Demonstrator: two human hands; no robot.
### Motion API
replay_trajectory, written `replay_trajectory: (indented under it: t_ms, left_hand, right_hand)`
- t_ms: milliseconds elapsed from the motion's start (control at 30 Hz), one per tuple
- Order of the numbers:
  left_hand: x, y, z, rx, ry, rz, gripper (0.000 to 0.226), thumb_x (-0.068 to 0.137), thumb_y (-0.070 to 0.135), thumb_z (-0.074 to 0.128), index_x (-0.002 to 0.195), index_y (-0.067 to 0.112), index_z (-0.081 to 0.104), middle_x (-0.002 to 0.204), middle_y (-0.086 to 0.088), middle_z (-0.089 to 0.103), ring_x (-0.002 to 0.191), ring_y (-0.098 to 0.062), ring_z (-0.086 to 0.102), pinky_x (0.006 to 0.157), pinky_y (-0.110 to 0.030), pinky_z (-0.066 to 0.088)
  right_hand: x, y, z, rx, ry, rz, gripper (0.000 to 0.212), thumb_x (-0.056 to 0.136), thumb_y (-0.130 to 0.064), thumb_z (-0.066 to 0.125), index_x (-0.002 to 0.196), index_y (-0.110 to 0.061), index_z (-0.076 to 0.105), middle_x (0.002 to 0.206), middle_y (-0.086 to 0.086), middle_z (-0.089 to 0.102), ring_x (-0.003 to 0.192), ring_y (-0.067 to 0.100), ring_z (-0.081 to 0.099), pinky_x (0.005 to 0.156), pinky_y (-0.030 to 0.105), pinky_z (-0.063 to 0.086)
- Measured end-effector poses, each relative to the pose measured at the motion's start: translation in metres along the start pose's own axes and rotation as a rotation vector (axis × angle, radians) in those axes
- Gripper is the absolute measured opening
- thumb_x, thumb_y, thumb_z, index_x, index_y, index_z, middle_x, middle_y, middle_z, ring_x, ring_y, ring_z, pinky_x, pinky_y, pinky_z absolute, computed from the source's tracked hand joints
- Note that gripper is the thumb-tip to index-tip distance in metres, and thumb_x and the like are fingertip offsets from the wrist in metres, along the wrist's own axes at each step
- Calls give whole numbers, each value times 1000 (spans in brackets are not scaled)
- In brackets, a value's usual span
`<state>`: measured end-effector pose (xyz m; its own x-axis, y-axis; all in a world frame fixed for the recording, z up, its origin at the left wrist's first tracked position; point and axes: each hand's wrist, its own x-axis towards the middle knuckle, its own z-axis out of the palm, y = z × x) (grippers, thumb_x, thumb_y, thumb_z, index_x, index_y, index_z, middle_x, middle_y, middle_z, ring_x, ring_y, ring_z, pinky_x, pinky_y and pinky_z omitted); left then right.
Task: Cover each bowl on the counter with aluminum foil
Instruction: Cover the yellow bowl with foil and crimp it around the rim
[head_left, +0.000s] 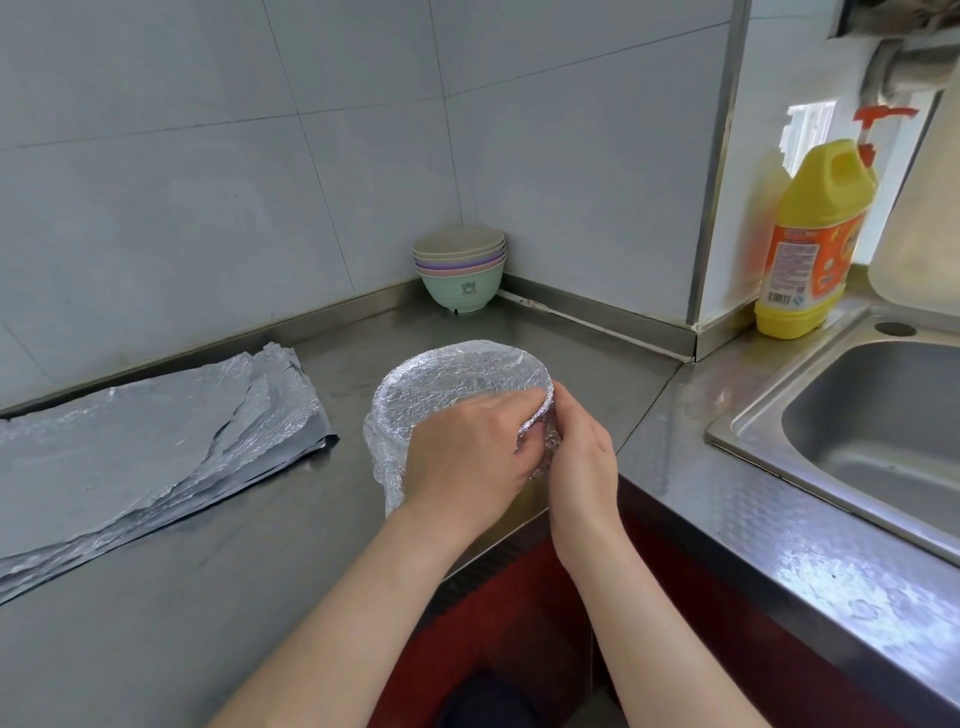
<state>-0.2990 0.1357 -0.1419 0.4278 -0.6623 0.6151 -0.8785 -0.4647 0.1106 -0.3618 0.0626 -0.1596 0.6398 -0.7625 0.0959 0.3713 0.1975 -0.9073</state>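
Note:
A bowl wrapped in crinkled aluminum foil (457, 379) stands near the counter's front edge. My left hand (467, 452) lies over its near side, fingers curled onto the foil at the right rim. My right hand (576, 457) grips the foil on the bowl's right side, fingers tucked against it. The bowl itself is hidden under the foil. A stack of several pastel bowls (460, 270) sits uncovered in the far corner. Several loose foil sheets (156, 441) lie in a pile on the counter to the left.
The steel counter (260, 571) wraps round an inner corner. A steel sink (883, 431) is set in at the right. A yellow pump bottle of detergent (810, 244) stands behind the sink by the wall. Tiled walls close off the back.

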Motion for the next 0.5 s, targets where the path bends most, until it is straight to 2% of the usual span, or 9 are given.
replay_trajectory:
  t_ms: [67,100,167,200,267,333,400,467,500]
  left_hand:
    - [0,2,-1,27,6,5,17,88,36,60,103,37,67,89,16,71,78,-11,64,52,-22,37]
    - [0,2,-1,36,-3,2,19,89,38,58,106,38,67,91,17,71,80,-11,64,53,-22,36]
    - [1,4,-2,30,-42,-23,22,93,40,51,110,38,64,96,16,70,87,-12,63,56,-26,40]
    - [1,3,-3,24,-55,-37,22,94,41,47,109,36,63,97,15,69,89,-12,61,58,-28,43]
    - [3,2,-3,6,-70,-39,23,94,42,44,104,33,63,97,14,67,92,-12,58,61,-30,46]
    - [4,0,-6,-48,-82,-24,27,91,42,43,98,29,65,97,13,67,94,-13,58,66,-33,50]
    - [2,-6,-13,-109,-47,-22,30,86,44,47,94,29,71,102,13,69,99,-15,60,77,-34,53]
    - [-1,-13,-20,-139,-35,-42,33,83,47,52,100,30,74,113,16,68,108,-11,57,89,-26,46]
    - [-4,-17,-22,-149,-36,-42,33,82,47,53,100,30,74,115,17,67,109,-9,55,89,-22,41]
  right_hand:
    - [0,7,1,-26,-26,46,35,103,-31,39,106,-18,71,97,-9,72,90,1,64,73,10,49]
    - [1,11,1,-50,-43,71,38,103,-39,38,117,-19,67,111,-7,70,101,2,62,85,11,49]
    - [5,17,-1,-75,-66,107,47,99,-51,41,132,-22,59,133,-5,60,123,6,54,109,28,40]
    - [5,17,-1,-60,-71,126,53,94,-57,45,134,-23,57,136,-4,58,127,8,51,112,35,36]
    - [8,20,-5,-10,-96,159,63,84,-64,52,134,-27,57,137,-6,57,128,8,50,114,40,34]
    - [8,21,-10,-32,-134,159,64,83,-60,54,140,-29,50,144,-8,49,132,8,46,114,42,33]
    - [3,19,-15,-122,-141,152,63,89,-42,56,147,-27,38,152,-11,37,134,8,43,114,43,34]
    - [-1,19,-24,-195,-120,139,63,93,-23,57,151,-24,30,151,-16,33,128,4,48,108,38,42]
    - [-3,22,-28,-209,-124,136,62,94,-19,57,150,-23,31,149,-16,36,120,3,54,101,35,48]
